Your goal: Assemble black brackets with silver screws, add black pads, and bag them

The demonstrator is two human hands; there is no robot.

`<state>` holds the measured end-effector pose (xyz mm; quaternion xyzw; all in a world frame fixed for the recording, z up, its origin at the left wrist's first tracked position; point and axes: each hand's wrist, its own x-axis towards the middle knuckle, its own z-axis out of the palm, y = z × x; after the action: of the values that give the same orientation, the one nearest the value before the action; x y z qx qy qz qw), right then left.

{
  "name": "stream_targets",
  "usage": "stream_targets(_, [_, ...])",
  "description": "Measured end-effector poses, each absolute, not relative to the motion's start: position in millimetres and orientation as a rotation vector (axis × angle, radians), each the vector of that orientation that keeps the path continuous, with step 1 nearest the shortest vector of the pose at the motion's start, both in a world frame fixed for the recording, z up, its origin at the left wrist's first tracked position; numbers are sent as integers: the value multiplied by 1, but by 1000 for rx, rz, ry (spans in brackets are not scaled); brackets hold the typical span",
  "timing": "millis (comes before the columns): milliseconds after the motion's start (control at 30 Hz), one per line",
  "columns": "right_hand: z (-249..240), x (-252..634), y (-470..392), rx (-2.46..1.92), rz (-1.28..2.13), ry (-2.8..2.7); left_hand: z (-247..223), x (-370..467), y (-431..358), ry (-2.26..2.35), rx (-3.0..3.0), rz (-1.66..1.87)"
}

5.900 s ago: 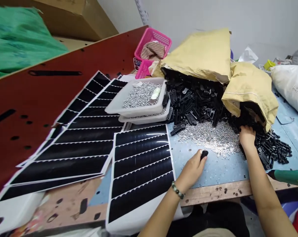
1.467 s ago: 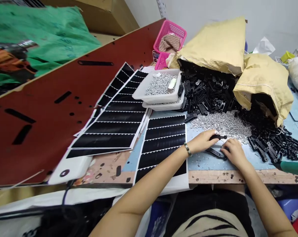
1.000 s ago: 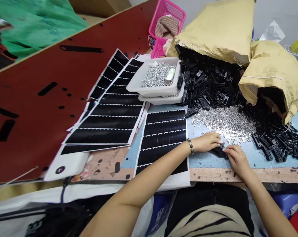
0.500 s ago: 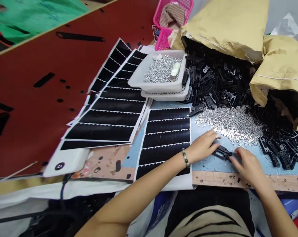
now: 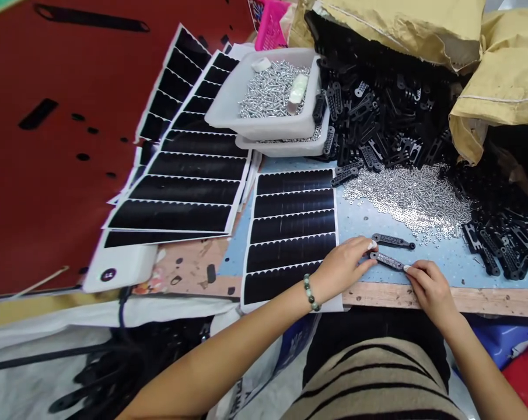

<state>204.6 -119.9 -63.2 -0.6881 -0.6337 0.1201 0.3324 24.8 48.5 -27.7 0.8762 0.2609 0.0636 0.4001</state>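
Observation:
A slim black plastic bracket (image 5: 387, 261) with a perforated face lies between my hands, close over the blue work surface (image 5: 360, 224). My left hand (image 5: 345, 262), wearing a beaded bracelet, pinches its left end between thumb and fingers. The right end is in the fingertips of my right hand (image 5: 430, 289). Just behind is a second black bracket (image 5: 394, 241), lying flat, its left end near my left fingertips. Beyond them spreads a heap of small silvery screws and nuts (image 5: 412, 198).
Sheets of black adhesive strips (image 5: 292, 233) lie left of my hands, with more sheets (image 5: 180, 186) further left. Stacked white tubs (image 5: 272, 125) hold screws. Black brackets (image 5: 369, 131) pile up before the yellow sacks (image 5: 399, 23), and others (image 5: 504, 251) lie at right. A red board (image 5: 71, 192) stands at left.
A single black piece showed between my hands; now two brackets lie there, one behind the other. My right fingers have closed on the nearer one's end. The view has tilted down.

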Motion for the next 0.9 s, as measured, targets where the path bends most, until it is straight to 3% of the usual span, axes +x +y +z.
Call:
stream_targets(267, [-62, 204, -109, -1786, 328, -1666, -25, 34, 40, 570, 2579, 391])
stream_targets(600, [-50, 214, -103, -1816, 299, -1568, -38, 51, 40, 449, 2512, 243])
stream_targets(900, [-34, 197, 85, -1736, 209, -1855, -26, 35, 39, 506, 2457, 432])
